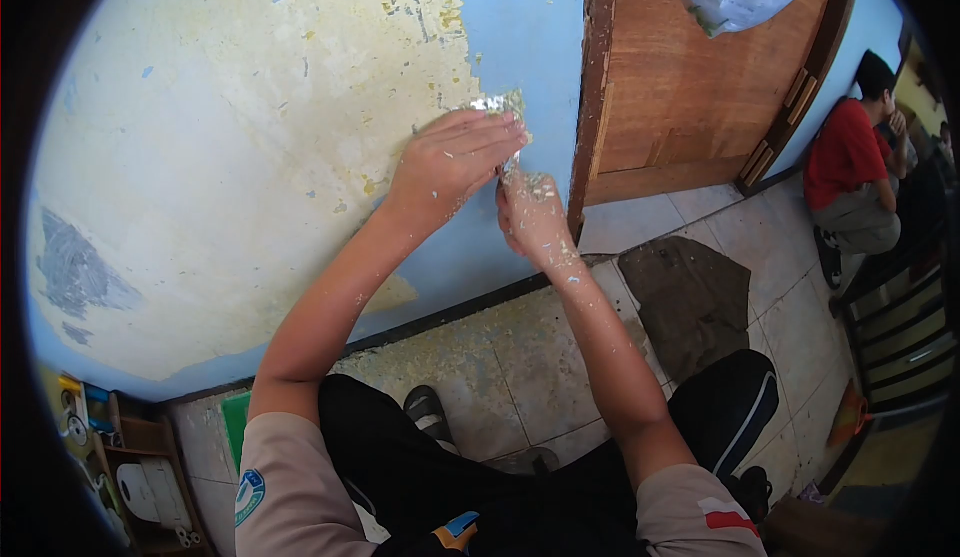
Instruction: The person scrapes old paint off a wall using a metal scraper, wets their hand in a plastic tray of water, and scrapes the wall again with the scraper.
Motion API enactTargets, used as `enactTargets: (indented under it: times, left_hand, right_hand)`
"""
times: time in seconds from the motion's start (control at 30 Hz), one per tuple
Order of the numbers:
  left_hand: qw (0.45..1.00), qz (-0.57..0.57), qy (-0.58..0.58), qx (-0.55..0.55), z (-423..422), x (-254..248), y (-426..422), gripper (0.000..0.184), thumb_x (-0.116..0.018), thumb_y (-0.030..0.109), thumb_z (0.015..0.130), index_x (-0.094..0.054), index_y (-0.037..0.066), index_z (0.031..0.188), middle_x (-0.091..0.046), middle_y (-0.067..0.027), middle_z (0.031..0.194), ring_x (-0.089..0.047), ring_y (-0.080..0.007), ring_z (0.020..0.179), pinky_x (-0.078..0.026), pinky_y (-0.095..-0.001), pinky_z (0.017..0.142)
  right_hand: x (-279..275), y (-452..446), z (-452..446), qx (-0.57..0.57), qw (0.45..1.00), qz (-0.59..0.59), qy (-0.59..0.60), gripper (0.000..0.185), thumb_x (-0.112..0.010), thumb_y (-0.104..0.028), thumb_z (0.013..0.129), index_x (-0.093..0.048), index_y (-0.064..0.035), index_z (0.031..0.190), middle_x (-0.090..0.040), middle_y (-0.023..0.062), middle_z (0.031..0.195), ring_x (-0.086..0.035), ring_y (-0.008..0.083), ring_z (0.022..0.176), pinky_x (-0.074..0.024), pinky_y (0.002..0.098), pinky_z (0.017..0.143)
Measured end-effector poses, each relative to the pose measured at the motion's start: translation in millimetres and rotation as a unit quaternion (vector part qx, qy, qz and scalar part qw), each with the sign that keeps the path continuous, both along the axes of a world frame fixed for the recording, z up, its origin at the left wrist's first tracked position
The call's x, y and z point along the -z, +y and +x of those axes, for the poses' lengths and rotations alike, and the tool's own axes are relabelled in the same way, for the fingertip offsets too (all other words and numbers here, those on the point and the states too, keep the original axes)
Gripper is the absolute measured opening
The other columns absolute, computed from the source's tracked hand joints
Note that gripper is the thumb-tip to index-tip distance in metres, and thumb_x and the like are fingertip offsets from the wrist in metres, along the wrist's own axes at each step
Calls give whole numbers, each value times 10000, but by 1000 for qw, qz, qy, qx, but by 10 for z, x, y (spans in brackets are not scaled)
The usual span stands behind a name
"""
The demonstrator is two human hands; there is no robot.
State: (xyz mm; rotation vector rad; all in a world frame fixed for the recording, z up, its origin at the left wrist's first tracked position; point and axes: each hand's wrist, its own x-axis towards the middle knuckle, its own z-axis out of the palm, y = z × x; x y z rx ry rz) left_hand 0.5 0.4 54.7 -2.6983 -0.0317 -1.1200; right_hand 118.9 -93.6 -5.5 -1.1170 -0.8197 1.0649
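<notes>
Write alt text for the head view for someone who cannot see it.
A person's right hand grips a flake-covered metal scraper against a cream and light-blue wall, the left hand partly covering it. Pale flakes speckle both hands; a brown wooden door is at right.

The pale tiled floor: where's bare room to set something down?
Bare tile shows between the dark brown cloth and the brown wooden door, and between the cloth and the dark slatted furniture. Crowded: around the black-trousered legs.

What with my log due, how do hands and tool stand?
Right hand closed on scraper; left hand over blade. Blade at edge of blue paint. Nothing visibly in the way.
</notes>
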Motion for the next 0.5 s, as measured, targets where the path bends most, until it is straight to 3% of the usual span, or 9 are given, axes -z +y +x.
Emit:
enactTargets:
  times: [0.17, 0.27, 0.5]
  left_hand:
    - [998, 46, -46, -14, 84, -310, -5, 440, -751, 24, 708, -733, 98, 1141, -726, -37, 1207, -666, -193, 1176, -522, -372, 1026]
    - [999, 20, -40, -23, 56, -258, -43, 481, -734, -15, 701, -728, 90, 1170, -719, -61, 1225, -651, -232, 1208, -499, -415, 1060]
    - [1000, 7, -23, -17, -44, 16, -38, 428, -718, -2, 745, -734, 91, 1162, -720, -55, 1229, -648, -227, 1218, -495, -409, 1065]
  right_hand:
    - [-396, -11, 83, 4, 998, 52, -47, 543, -443, -455, 1066, -425, -74, 681, -365, 22, 508, -319, 122, 363, -238, 285, 327]
    - [-323, 87, 36, 15, 997, 63, -31, 520, -447, -453, 1065, -446, -68, 715, -371, 22, 509, -328, 117, 376, -248, 280, 338]
    - [2, -54, 97, -38, 998, 35, -19, 525, -472, -490, 1052, -488, -69, 739, -413, 9, 536, -354, 103, 401, -258, 265, 365]
